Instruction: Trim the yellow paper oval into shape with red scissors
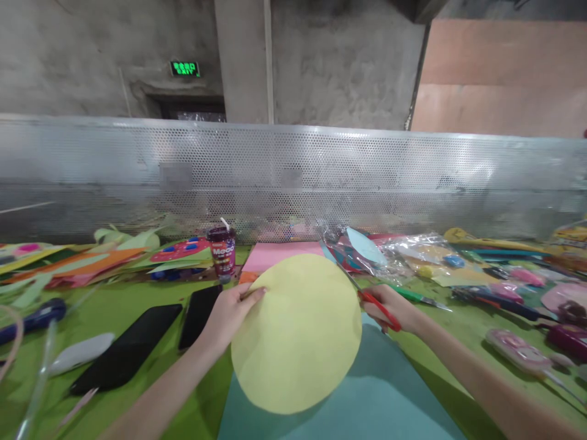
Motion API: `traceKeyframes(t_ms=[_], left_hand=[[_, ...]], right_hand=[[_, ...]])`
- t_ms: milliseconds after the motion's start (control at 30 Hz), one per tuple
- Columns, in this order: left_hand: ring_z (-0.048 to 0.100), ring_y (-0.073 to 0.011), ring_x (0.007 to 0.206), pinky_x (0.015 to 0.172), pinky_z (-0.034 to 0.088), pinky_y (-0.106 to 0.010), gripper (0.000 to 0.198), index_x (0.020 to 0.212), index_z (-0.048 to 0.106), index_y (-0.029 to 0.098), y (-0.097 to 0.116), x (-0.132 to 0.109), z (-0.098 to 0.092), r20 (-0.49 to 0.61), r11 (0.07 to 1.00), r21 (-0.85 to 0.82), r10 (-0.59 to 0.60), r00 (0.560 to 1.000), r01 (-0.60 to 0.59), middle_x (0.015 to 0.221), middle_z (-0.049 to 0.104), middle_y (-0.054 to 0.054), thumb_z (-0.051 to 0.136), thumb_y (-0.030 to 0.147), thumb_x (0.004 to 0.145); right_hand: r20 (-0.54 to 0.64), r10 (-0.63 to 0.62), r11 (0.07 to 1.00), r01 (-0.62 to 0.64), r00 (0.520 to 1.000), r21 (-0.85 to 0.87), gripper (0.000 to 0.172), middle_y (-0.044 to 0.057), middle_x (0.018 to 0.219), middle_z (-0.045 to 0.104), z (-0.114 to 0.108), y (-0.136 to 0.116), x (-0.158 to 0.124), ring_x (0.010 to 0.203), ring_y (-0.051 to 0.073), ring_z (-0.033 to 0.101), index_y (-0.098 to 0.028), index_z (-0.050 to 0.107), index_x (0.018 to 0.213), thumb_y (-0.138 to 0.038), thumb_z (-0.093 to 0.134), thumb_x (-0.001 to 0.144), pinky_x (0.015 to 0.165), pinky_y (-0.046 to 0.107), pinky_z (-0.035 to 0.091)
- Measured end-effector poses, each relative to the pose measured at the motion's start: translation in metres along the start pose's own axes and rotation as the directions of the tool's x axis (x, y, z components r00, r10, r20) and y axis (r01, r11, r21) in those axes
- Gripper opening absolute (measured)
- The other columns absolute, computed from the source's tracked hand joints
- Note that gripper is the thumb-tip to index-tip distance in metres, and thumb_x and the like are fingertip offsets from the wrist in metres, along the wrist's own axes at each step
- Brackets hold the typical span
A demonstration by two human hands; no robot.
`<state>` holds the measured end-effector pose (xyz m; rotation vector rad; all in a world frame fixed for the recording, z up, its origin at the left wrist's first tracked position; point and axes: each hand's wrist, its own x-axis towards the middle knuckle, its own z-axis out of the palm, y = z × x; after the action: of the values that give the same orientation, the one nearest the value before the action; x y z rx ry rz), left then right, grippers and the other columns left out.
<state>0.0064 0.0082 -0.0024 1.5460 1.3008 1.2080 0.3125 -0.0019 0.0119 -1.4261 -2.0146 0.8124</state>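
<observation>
A large, roughly round piece of pale yellow paper (pixel 298 336) is held up over the table. My left hand (pixel 233 311) pinches its left edge between thumb and fingers. In my right hand (pixel 389 305) is a pair of red-handled scissors (pixel 383 310), its fingers wrapped round the handles. The blades reach up and left along the upper right edge of the disc, partly hidden there. Below the disc lies a teal sheet (pixel 380 391), and beyond it a pink sheet (pixel 284 252).
Two black phones (pixel 128 348) and a white device (pixel 82 353) lie at left. A purple drink cup (pixel 222 252) with a straw stands behind my left hand. A green-handled cutter (pixel 413 296), plastic bags (pixel 413 253) and craft pieces crowd the right. A perforated metal panel (pixel 293 165) bounds the back.
</observation>
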Motion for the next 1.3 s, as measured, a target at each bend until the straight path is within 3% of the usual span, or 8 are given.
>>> traceKeyframes(t_ms=[300, 1300], left_hand=[[0.06, -0.02, 0.064, 0.054, 0.043, -0.025, 0.04, 0.091, 0.062, 0.015, -0.0009, 0.0014, -0.0005, 0.007, 1.0, 0.007, 0.0, 1.0, 0.0, 0.074, 0.067, -0.004, 0.053, 0.044, 0.066], [0.06, -0.0197, 0.062, 0.053, 0.042, -0.025, 0.037, 0.085, 0.063, 0.016, 0.0004, 0.0005, 0.0, 0.006, 0.999, 0.042, 0.018, 1.0, -0.018, 0.073, 0.067, -0.003, 0.052, 0.044, 0.066]], right_hand=[[0.025, 0.015, 1.0, -0.016, 1.0, 0.013, 0.017, -0.004, 0.042, 0.045, -0.0006, -0.0047, -0.0008, 0.037, 0.008, 0.047, -0.015, 0.041, 0.053, -0.023, 0.043, 0.068, 0.035, 0.019, 0.04], [-0.004, 0.024, 0.999, -0.024, 1.0, -0.023, 0.02, -0.004, 0.04, 0.044, 0.0021, -0.0019, 0.0002, 0.035, 0.009, 0.047, -0.016, 0.042, 0.054, -0.028, 0.042, 0.069, 0.031, 0.018, 0.036]])
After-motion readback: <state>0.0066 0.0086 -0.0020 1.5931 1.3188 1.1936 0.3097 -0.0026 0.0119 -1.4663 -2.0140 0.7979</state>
